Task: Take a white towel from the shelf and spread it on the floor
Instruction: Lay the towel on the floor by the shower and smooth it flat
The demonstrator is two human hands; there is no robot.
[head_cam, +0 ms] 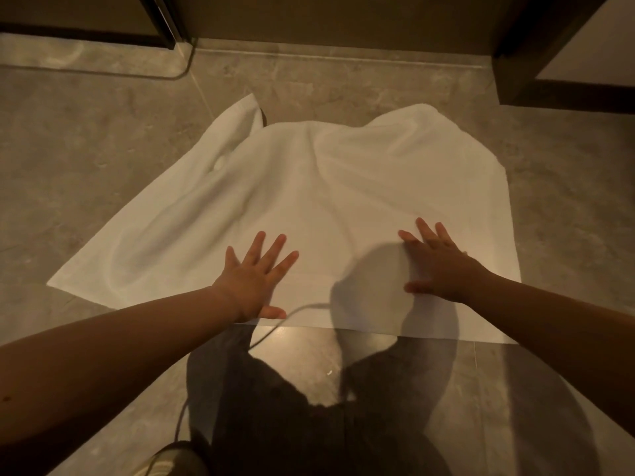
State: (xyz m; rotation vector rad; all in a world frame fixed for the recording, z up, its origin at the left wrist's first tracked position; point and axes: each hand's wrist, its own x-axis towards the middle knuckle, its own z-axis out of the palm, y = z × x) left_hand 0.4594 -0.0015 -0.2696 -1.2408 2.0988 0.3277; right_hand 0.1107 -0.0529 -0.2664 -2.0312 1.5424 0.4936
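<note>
Both hands, left hand (252,281) and right hand (438,269), lay flat with fingers apart on the white towel (309,187). Risk: pushing outward could bunch the far rumpled edge.

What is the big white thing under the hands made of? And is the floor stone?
The large white towel looks like soft, matte cloth, maybe cotton terry: it lies in rumpled folds under the flat left hand and right hand. The grey-brown floor looks like polished stone or stone-look tile: cloudy mottling, thin joint lines, slight shine.
</note>
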